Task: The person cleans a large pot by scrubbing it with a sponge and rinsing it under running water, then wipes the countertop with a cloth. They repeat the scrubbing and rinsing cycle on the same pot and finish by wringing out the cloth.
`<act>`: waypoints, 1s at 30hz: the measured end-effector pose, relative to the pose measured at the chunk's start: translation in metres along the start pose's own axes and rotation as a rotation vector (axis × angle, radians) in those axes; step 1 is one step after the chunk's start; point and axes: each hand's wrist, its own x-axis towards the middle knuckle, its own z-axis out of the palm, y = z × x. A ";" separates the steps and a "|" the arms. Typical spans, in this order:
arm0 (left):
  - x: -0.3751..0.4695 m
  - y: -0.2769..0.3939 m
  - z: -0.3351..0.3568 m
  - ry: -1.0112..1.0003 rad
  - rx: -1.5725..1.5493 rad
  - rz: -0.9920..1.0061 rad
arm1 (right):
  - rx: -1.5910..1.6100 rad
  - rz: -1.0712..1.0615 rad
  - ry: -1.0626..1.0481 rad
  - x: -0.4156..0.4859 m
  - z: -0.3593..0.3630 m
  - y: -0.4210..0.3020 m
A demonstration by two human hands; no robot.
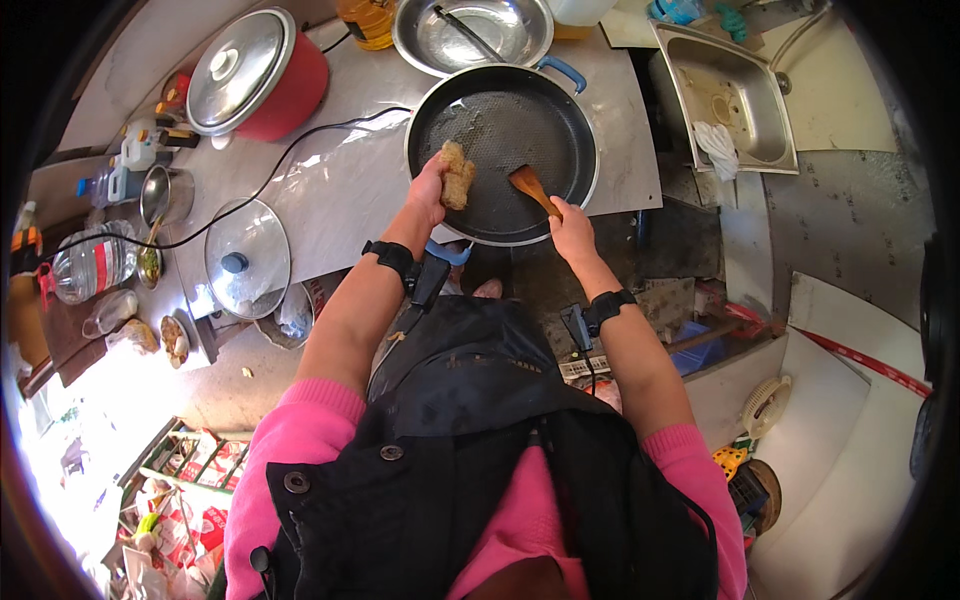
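A large black non-stick electric pan (502, 112) with blue side handles stands at the table's front edge. Over its left part, my left hand (429, 187) holds a pale brown fibrous clump (456, 176), perhaps a loofah scrubber or dried noodles. My right hand (574, 229) grips the handle of a wooden spatula (531, 184) at the pan's lower right. The spatula's flat blade lies over the dark pan surface; whether it touches cannot be told. Wet patches and small specks show on the pan's bottom.
Behind the pan sits a steel basin (472, 34) with a dark rod-shaped utensil across it. A red pot (281, 90) with a metal lid, a black cable (289, 150) and a glass lid (247, 259) are at left. A steel sink (731, 97) with a white cloth is at right.
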 end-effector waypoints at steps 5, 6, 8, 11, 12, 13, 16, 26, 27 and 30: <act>0.008 -0.006 0.012 -0.036 0.087 0.001 | 0.014 -0.169 0.094 0.011 -0.011 0.012; 0.011 -0.009 0.014 -0.019 0.069 -0.024 | 0.083 -0.176 0.066 0.014 -0.015 0.015; 0.020 -0.019 0.016 -0.032 0.099 -0.059 | 0.154 -0.202 0.065 0.019 -0.024 0.019; 0.039 -0.033 0.011 0.070 0.399 -0.084 | 0.243 -0.180 0.054 0.028 -0.043 0.029; 0.046 -0.035 0.008 0.209 0.587 -0.083 | 0.240 -0.195 0.055 0.034 -0.051 0.035; 0.052 -0.037 0.006 0.341 0.774 -0.079 | 0.223 -0.168 0.040 0.042 -0.060 0.043; 0.062 -0.033 0.001 0.314 0.866 0.220 | 0.340 -0.235 0.076 0.069 -0.091 0.082; -0.056 -0.042 0.014 1.181 0.848 0.400 | 0.309 -0.205 -0.222 0.177 -0.190 0.176; -0.061 -0.047 0.015 1.216 0.745 0.291 | 0.398 -0.160 -0.232 0.185 -0.189 0.174; -0.075 -0.069 0.018 1.206 0.530 0.234 | 0.225 -0.259 -0.330 0.219 -0.182 0.164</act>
